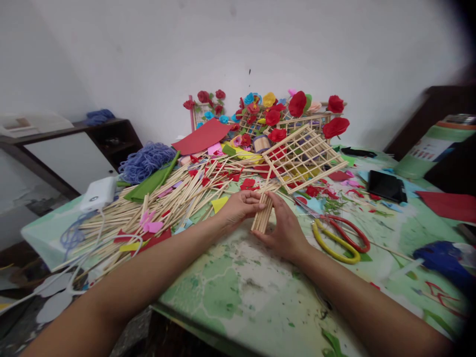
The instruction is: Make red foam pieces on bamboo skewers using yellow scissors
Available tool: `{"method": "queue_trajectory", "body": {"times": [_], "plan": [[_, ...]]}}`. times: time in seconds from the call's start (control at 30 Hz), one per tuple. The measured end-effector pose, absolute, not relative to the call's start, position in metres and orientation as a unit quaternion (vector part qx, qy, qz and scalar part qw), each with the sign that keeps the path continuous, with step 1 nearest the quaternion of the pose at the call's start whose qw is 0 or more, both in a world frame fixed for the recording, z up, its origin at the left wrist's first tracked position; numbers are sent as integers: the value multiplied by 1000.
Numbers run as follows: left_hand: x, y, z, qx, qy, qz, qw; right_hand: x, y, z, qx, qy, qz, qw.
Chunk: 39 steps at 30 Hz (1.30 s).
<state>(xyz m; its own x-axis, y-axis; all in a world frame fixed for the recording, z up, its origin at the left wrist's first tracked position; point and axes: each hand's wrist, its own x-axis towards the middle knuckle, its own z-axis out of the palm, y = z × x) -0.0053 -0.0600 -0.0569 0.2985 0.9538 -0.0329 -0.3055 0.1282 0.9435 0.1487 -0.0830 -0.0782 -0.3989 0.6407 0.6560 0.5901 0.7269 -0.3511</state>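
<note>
A small bundle of wooden sticks [263, 214] is held between my two hands near the middle of the table. My left hand [241, 208] pinches its upper left side with thumb and fingers. On the right side, my right hand [284, 228] wraps round the sticks, its thumb at their lower end. Behind the hands a stick lattice [305, 158] leans among paper flowers. Many loose sticks [193, 188] lie in a heap to the left. Scissors [340, 238] with red and yellow handles rest right of my right hand.
Purple yarn [150, 161] and green paper [152, 183] lie at the left, near a white box [98, 193] with a cable. At the right are a black phone [386, 186], a blue glue gun [448, 263], red paper [449, 206] and a green bottle [427, 148]. Paper scraps are scattered about.
</note>
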Motion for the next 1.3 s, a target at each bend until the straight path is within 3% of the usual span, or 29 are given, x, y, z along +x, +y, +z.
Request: {"method": "queue_trajectory", "body": {"times": [0.83,1.3], "plan": [[-1,-62,-65,475,369,497,625,149,-82,-80,-384,-829,49,403],[3,-66,-65,459,336,445,691,149,-82,-79,-383,-828,34,408]]}}
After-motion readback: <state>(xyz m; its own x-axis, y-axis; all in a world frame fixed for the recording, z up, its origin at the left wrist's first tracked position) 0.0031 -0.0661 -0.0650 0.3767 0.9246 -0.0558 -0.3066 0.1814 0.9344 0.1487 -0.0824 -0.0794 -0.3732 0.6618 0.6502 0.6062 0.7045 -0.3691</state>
